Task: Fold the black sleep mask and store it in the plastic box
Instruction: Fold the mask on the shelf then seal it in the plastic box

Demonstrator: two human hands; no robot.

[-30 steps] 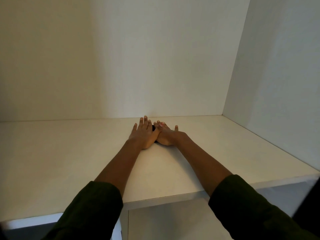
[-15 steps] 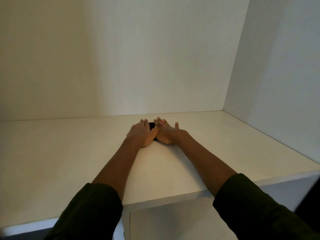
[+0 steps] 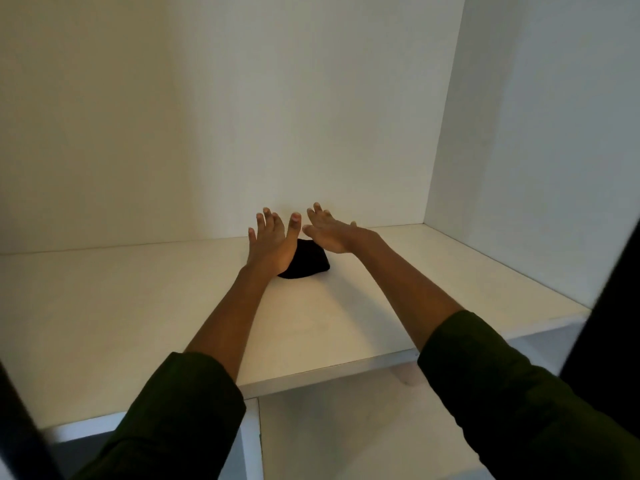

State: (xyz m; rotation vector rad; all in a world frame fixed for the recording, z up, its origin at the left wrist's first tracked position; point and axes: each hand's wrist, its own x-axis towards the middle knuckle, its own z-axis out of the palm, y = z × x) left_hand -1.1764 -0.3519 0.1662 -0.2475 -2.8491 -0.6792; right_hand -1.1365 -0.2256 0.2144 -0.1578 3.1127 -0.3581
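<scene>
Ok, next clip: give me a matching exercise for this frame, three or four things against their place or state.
Things:
1. left hand
2. right hand
3. black sleep mask
4. sleeves

States:
A. dark green, at the near edge of the view
B. lying on the white shelf
C. open, fingers spread, partly covering the mask
D. open, palm down, beside the mask's far right end

Pairs: 1-C, 2-D, 3-B, 4-A

Sleep mask [image 3: 308,259]: solid black, no pattern discernible. Shelf board [image 3: 138,306] beneath the sleep mask: plain white with a warm cream cast toward the left of the mask. Back wall [image 3: 277,116] behind the mask: plain off-white, shaded greyer at left. Side panel [image 3: 536,133] right of the mask: cooler, bluish white. Sleeves [image 3: 519,393] nearest the camera: very dark, apparently deep green, unpatterned.
</scene>
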